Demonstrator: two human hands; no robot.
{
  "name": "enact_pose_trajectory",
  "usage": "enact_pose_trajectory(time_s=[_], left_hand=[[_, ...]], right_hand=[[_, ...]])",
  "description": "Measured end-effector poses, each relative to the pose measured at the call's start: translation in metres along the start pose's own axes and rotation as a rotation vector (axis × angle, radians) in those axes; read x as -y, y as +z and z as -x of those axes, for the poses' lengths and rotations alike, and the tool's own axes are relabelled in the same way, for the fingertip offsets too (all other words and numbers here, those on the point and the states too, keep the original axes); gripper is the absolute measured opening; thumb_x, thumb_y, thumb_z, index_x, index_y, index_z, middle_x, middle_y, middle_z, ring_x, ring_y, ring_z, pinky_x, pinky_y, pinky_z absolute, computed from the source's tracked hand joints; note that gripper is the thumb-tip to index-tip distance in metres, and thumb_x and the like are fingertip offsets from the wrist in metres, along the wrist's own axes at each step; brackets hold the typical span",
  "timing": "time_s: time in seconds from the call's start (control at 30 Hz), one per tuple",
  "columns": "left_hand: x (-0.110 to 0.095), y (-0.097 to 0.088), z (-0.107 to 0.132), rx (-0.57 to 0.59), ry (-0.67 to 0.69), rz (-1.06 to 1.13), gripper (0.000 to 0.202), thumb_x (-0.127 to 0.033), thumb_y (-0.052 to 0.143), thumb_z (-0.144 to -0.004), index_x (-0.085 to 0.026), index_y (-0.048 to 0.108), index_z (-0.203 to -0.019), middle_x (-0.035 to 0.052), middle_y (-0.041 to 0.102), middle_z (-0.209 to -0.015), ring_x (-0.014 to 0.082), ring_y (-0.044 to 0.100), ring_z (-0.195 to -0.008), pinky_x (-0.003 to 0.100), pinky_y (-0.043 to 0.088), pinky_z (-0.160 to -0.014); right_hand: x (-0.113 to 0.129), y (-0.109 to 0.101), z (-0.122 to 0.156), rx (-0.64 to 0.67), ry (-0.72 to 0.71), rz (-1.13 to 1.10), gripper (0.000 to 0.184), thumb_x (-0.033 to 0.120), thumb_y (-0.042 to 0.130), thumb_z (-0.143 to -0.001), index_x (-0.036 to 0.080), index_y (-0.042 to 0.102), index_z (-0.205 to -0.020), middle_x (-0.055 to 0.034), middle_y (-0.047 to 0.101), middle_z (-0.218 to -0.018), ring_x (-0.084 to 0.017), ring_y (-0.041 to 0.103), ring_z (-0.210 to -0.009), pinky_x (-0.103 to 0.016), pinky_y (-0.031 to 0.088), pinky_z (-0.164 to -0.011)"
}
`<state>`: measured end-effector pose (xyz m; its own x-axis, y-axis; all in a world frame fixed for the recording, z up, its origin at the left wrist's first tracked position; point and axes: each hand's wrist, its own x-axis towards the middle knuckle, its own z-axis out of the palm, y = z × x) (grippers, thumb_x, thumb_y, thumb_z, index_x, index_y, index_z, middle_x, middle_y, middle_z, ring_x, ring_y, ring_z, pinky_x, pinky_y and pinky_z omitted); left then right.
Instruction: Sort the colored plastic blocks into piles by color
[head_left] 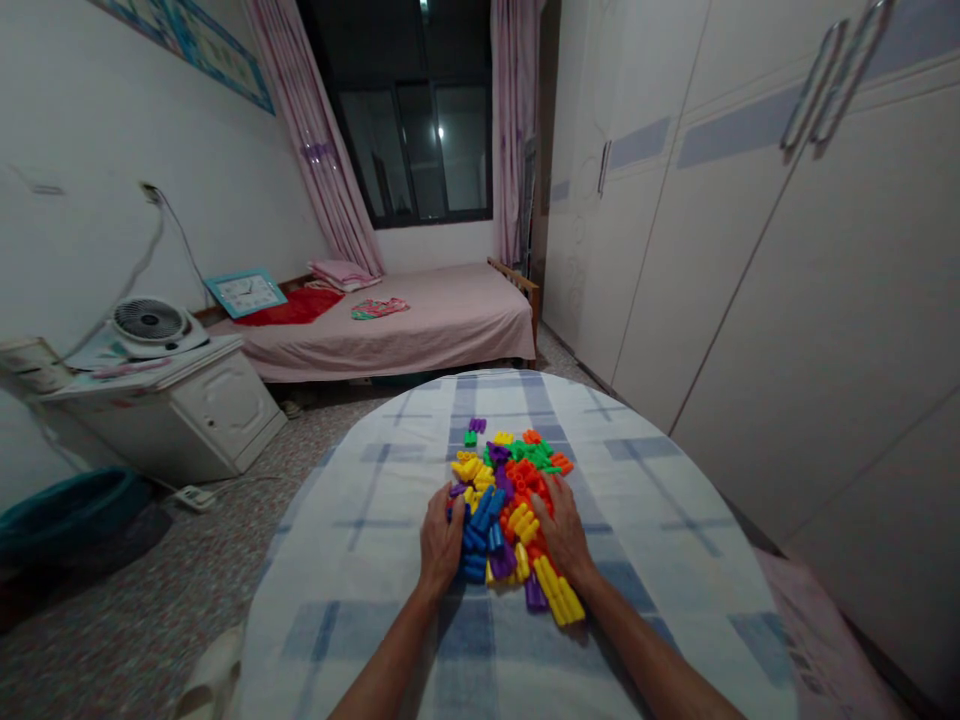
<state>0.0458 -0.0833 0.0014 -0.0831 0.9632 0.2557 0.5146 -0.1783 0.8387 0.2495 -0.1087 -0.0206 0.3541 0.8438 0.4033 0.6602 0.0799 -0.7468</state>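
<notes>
Block pile (510, 505), hands flanking, checked tablecloth (660, 520)

No text, label, brand or sign can be read anywhere. The clock (244, 292) leaning at about ten o'clock from the hands, on the bed's far left end, has a dial whose numerals are too small and blurred to make out. The poster (196, 45) high on the wall at about eleven o'clock shows only blurred coloured patches. The papers (112, 365) on the white cabinet at about ten o'clock carry marks too faint to read.
</notes>
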Motion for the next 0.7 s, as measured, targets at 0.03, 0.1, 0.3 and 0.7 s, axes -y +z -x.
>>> enact_pose_trajectory(time_s=[0.03, 0.1, 0.3, 0.7], left_hand=[[-0.007, 0.005, -0.001, -0.009, 0.000, 0.063, 0.047, -0.045, 0.042, -0.089, -0.015, 0.055, -0.123, 0.0126, 0.058, -0.125, 0.0224, 0.053, -0.118, 0.038, 0.039, -0.104], [-0.019, 0.014, -0.005, -0.017, -0.008, 0.161, 0.045, -0.045, 0.045, -0.087, -0.015, 0.057, -0.119, 0.0119, 0.059, -0.122, 0.0218, 0.054, -0.115, 0.037, 0.040, -0.102], [-0.075, 0.035, -0.031, 0.080, 0.003, 0.293, 0.039, -0.039, 0.044, -0.089, -0.014, 0.061, -0.113, 0.0122, 0.062, -0.118, 0.0216, 0.055, -0.113, 0.038, 0.040, -0.102], [-0.019, -0.070, 0.026, 0.536, 0.511, -0.151, 0.089, -0.068, 0.064, -0.067, -0.031, 0.035, -0.143, 0.0089, 0.029, -0.152, 0.0333, 0.029, -0.138, 0.048, 0.025, -0.112]], right_hand=[[0.005, 0.002, -0.002, 0.006, 0.030, -0.078, 0.052, 0.049, 0.040, -0.086, 0.019, 0.052, -0.128, -0.0117, 0.048, -0.136, -0.025, 0.040, -0.129, -0.047, 0.032, -0.108], [0.016, 0.005, -0.008, 0.038, 0.118, -0.264, 0.055, 0.051, 0.043, -0.083, 0.017, 0.055, -0.125, -0.0124, 0.050, -0.134, -0.025, 0.041, -0.128, -0.045, 0.029, -0.111], [0.046, 0.008, -0.041, 0.164, 0.215, -0.517, 0.056, 0.057, 0.039, -0.084, 0.017, 0.061, -0.116, -0.0109, 0.061, -0.123, -0.024, 0.053, -0.117, -0.045, 0.039, -0.103], [0.015, -0.115, 0.023, 0.547, -0.259, -0.096, 0.090, 0.055, 0.071, -0.065, 0.026, 0.037, -0.143, -0.0105, 0.033, -0.150, -0.030, 0.031, -0.137, -0.050, 0.028, -0.110]])
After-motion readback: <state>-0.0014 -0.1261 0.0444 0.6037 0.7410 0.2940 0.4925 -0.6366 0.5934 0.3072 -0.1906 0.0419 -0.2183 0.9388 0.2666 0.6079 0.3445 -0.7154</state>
